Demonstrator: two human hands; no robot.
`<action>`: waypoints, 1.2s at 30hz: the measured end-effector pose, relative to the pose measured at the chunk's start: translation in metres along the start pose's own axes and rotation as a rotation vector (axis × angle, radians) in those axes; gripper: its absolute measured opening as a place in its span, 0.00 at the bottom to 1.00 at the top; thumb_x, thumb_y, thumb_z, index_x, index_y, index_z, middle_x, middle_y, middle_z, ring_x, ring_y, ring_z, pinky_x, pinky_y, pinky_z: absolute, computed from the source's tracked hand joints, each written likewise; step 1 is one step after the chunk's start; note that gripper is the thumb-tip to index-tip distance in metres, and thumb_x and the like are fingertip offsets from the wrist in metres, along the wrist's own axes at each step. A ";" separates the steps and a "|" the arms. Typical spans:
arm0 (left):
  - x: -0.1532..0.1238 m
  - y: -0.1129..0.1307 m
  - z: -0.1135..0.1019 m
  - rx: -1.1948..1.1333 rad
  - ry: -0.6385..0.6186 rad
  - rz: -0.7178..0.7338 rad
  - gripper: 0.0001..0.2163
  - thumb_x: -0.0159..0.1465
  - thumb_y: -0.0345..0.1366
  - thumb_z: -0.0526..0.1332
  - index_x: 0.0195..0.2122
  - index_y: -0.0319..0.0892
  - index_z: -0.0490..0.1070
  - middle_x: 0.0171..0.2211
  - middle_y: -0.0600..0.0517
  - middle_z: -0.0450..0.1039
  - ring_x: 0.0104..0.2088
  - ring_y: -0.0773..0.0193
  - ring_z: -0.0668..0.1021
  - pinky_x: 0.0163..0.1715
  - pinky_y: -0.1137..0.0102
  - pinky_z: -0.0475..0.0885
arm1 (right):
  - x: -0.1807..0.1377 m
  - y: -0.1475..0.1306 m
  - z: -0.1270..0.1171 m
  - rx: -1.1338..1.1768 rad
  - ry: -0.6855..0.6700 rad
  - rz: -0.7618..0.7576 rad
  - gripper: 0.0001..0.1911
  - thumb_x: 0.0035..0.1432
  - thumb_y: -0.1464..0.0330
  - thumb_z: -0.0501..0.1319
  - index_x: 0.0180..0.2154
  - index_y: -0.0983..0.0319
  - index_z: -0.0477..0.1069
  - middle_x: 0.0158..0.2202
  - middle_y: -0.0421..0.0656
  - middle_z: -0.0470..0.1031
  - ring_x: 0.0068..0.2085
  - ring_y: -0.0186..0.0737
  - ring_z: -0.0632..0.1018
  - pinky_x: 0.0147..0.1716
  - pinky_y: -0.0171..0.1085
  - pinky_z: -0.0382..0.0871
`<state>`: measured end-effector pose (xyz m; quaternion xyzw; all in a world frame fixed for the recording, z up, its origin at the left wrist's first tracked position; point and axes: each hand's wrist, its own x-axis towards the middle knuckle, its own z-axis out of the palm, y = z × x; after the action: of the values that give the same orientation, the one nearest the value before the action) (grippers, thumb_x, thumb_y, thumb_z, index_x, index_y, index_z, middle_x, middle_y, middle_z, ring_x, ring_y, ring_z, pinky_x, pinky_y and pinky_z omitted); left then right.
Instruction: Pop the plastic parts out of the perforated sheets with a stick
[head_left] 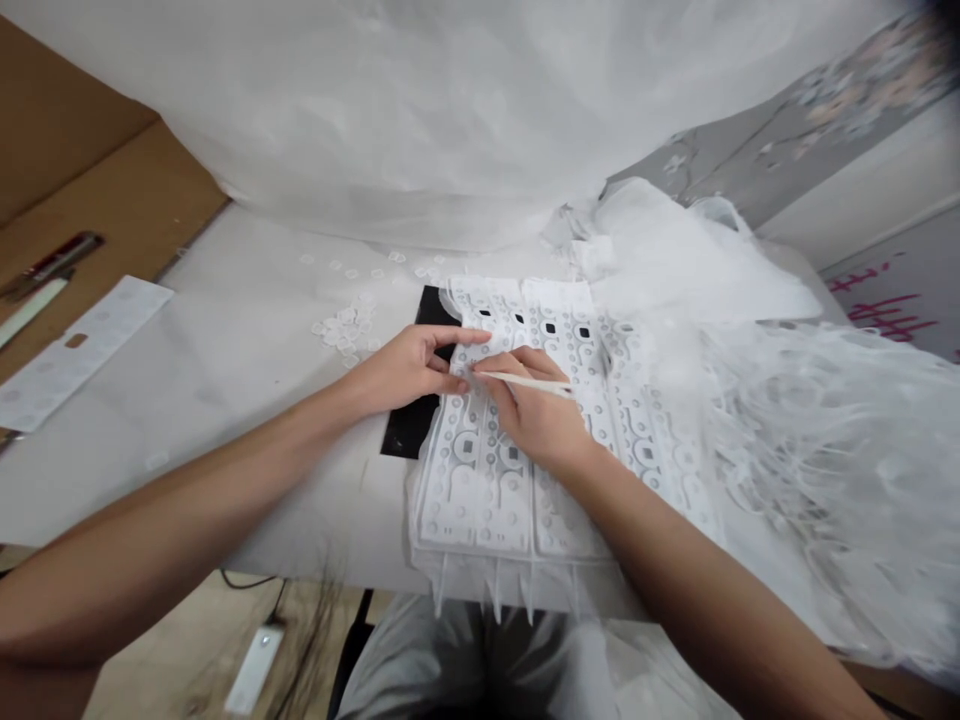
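Observation:
White patterned sheets (442, 520), printed with rows of dots and rings and cut with small square holes, lie on the table in front of me, hanging a little over its near edge. My left hand (416, 365) rests at their left side, thumb and index finger spread on the surface. A thin white stick-like tool (536, 381) is pinched in my right hand (544, 415). Its tip, close to my left thumb, is too small to make out. Under the sheets' left side lies a flat black piece (407, 428).
Small clear-white pieces (349, 328) lie scattered left of the sheets. A tangled heap of white strips (817, 480) covers the right side. Far left are a cardboard box (112, 190), a white strip with a hole (90, 350) and a red-and-black tool (56, 262). White plastic sheeting (390, 110) hangs behind.

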<state>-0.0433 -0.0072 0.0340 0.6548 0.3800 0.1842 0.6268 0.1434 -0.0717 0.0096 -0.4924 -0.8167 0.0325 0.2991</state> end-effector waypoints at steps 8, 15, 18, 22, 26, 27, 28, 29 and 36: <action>-0.003 0.001 -0.004 0.054 -0.042 -0.007 0.32 0.56 0.29 0.67 0.62 0.45 0.63 0.23 0.58 0.70 0.23 0.71 0.69 0.28 0.73 0.64 | 0.002 0.013 -0.011 0.263 0.206 0.256 0.05 0.63 0.67 0.57 0.37 0.58 0.72 0.38 0.41 0.79 0.39 0.40 0.79 0.36 0.38 0.73; -0.004 -0.003 -0.010 0.055 -0.136 0.054 0.36 0.53 0.29 0.67 0.64 0.47 0.60 0.22 0.59 0.65 0.22 0.70 0.68 0.27 0.72 0.64 | -0.008 0.005 -0.010 0.497 0.073 0.346 0.06 0.60 0.63 0.62 0.39 0.57 0.74 0.39 0.41 0.80 0.39 0.41 0.80 0.40 0.42 0.75; -0.004 -0.005 -0.008 0.079 -0.130 0.050 0.36 0.55 0.29 0.66 0.65 0.47 0.58 0.19 0.61 0.59 0.20 0.72 0.63 0.24 0.73 0.59 | -0.008 0.004 -0.004 0.476 0.036 0.331 0.05 0.61 0.64 0.61 0.37 0.57 0.75 0.38 0.41 0.80 0.40 0.41 0.80 0.41 0.42 0.75; -0.005 -0.004 -0.006 0.112 -0.120 0.045 0.36 0.56 0.29 0.66 0.66 0.49 0.57 0.18 0.61 0.54 0.19 0.72 0.59 0.22 0.73 0.55 | -0.006 0.004 -0.001 0.489 0.048 0.334 0.05 0.60 0.64 0.61 0.37 0.57 0.74 0.36 0.41 0.80 0.38 0.40 0.80 0.38 0.41 0.74; -0.005 -0.003 -0.006 0.121 -0.124 0.049 0.35 0.57 0.31 0.66 0.66 0.49 0.57 0.17 0.62 0.52 0.19 0.72 0.56 0.21 0.73 0.51 | -0.005 0.003 -0.003 0.466 0.040 0.347 0.04 0.60 0.66 0.62 0.35 0.58 0.74 0.35 0.41 0.80 0.38 0.40 0.80 0.38 0.41 0.74; -0.005 -0.003 -0.006 0.121 -0.125 0.050 0.35 0.57 0.31 0.66 0.66 0.48 0.57 0.17 0.62 0.51 0.19 0.72 0.55 0.21 0.73 0.50 | -0.005 0.003 -0.003 0.463 0.039 0.347 0.04 0.60 0.66 0.62 0.35 0.58 0.74 0.35 0.40 0.80 0.37 0.40 0.80 0.38 0.41 0.74; -0.005 -0.003 -0.006 0.120 -0.126 0.050 0.36 0.57 0.31 0.66 0.66 0.48 0.57 0.17 0.62 0.51 0.19 0.72 0.55 0.21 0.73 0.50 | -0.005 0.003 -0.003 0.461 0.040 0.345 0.03 0.60 0.66 0.62 0.34 0.58 0.74 0.35 0.40 0.80 0.37 0.40 0.80 0.38 0.41 0.74; -0.005 -0.003 -0.006 0.119 -0.126 0.052 0.36 0.56 0.31 0.66 0.66 0.48 0.57 0.17 0.62 0.51 0.19 0.72 0.55 0.21 0.73 0.50 | -0.005 0.004 -0.003 0.459 0.043 0.340 0.03 0.60 0.66 0.62 0.34 0.57 0.74 0.35 0.40 0.80 0.38 0.40 0.80 0.39 0.41 0.74; -0.005 -0.003 -0.006 0.112 -0.124 0.057 0.36 0.56 0.29 0.66 0.65 0.48 0.57 0.17 0.62 0.51 0.18 0.73 0.55 0.21 0.73 0.50 | -0.006 0.006 0.000 0.426 0.038 0.321 0.05 0.61 0.65 0.60 0.36 0.57 0.74 0.35 0.40 0.79 0.37 0.40 0.80 0.38 0.40 0.74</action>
<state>-0.0516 -0.0074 0.0334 0.7097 0.3313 0.1395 0.6059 0.1506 -0.0732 0.0050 -0.5422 -0.6972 0.2415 0.4020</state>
